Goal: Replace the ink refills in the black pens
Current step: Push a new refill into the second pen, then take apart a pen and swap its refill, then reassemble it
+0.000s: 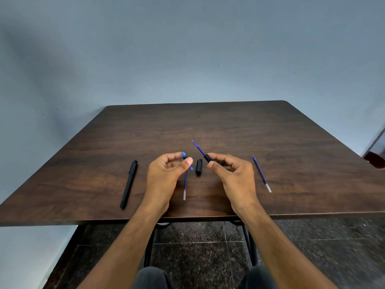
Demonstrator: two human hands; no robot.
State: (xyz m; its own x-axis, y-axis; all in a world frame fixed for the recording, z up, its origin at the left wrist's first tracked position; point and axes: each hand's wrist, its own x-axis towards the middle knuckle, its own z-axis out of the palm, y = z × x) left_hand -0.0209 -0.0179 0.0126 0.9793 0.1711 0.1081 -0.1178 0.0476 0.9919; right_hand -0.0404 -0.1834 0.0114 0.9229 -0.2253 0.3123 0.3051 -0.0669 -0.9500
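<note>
- R hand pinches black barrel, refill sticking out, tip aimed up-left, away.
- L hand pinches blue grip piece (just left of barrel; nearer hand for refitting it).

Dark brown wood-grain table against a plain pale blue-grey wall. Matte black pen at left; black cap at centre. Blue ink refill with clear end; second blue refill, also clear-ended, at right. Bright blue textured grip piece in left hand. Black barrel with blue refill tip in right hand. Black speckled floor tiles below.
</note>
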